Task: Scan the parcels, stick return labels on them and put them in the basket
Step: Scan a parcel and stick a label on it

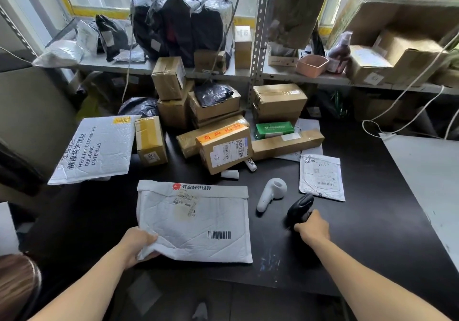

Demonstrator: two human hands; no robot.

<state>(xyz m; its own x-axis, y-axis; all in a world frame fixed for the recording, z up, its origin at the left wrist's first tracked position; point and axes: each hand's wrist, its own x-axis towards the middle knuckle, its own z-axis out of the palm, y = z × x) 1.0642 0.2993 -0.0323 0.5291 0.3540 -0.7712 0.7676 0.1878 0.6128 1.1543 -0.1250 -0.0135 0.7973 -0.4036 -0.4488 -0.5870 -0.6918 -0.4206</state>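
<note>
A white padded mailer [198, 223] with a barcode lies flat on the black table [360, 221] in front of me. My left hand [139, 245] grips its near left corner, thumb on top. My right hand [313, 227] grips the handle of a black barcode scanner [300, 207], which stands to the right of the mailer. A white handheld device [270, 196] lies between the mailer and the scanner.
Several cardboard boxes [224, 146] are piled at the back of the table. A large white mailer [96, 145] lies at the left, a small grey pouch [321, 176] at the right. A shelf [285, 74] with bags and cartons runs behind. White cables [397, 112] hang at the right.
</note>
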